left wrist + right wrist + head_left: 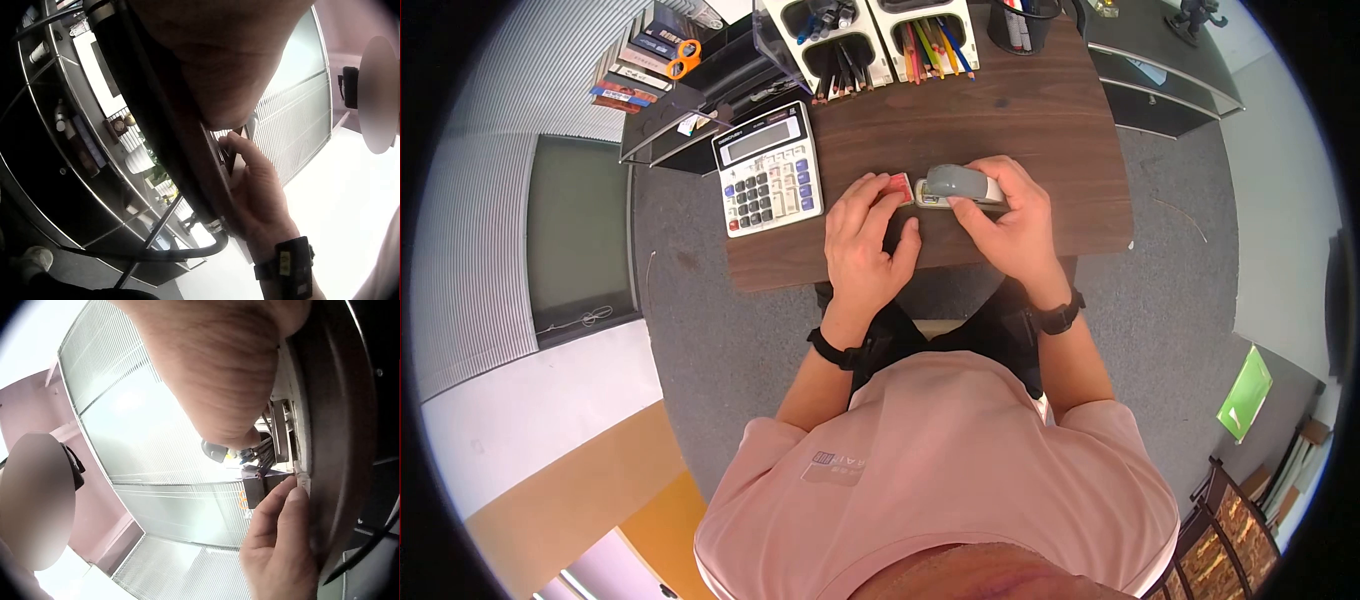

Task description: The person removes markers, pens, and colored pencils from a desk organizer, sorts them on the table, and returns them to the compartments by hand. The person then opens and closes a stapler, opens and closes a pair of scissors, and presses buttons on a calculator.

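Observation:
On the desk's near half, a grey and white stapler (956, 183) lies flat. My right hand (1015, 218) grips it from the right, with the thumb along the near side and the fingers over the far side. Just left of the stapler's front end is a small red box (902, 186), partly covered by my left hand (864, 232). The left fingertips rest on this box while the thumb stands apart from it, on the near side. In the right wrist view, the left hand (278, 540) shows low beside the desk edge; the stapler is hidden there.
A large white calculator (770, 172) lies left of the left hand. Along the back stand white organizers (880, 50) of pencils and a black mesh pen cup (1022, 30). The wooden desk's (1060, 150) near edge runs close to both wrists.

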Demonstrator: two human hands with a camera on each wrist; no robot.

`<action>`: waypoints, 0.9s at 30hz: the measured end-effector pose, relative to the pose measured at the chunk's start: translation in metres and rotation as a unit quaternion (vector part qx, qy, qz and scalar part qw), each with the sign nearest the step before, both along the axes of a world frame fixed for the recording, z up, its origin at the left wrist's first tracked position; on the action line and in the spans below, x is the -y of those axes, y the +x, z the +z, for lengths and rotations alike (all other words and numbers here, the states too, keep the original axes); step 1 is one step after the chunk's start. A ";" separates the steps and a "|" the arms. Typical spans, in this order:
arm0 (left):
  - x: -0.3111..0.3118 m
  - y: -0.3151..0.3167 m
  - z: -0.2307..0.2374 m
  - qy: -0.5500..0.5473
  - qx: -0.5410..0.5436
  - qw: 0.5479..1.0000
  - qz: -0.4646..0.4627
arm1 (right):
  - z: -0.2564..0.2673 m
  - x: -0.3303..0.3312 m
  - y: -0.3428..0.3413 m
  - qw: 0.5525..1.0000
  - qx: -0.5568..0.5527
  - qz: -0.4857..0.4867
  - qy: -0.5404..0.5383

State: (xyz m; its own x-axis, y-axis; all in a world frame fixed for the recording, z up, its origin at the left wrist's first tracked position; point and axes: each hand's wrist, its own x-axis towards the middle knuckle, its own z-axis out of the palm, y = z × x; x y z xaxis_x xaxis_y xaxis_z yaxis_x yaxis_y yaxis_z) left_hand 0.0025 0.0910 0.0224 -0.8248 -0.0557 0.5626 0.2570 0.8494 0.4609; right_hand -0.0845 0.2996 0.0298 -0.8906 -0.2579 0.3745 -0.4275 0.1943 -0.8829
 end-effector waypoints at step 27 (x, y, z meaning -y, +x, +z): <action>0.001 0.002 -0.001 0.001 0.007 1.000 0.008 | -0.003 0.000 -0.001 1.000 -0.006 0.007 -0.003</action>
State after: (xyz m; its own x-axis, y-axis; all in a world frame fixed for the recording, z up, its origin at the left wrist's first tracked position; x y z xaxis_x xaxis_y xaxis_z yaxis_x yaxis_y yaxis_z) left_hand 0.0042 0.0904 0.0209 -0.8313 -0.0697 0.5514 0.2373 0.8527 0.4655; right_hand -0.0855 0.2994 0.0269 -0.8824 -0.2691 0.3860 -0.4403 0.1829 -0.8790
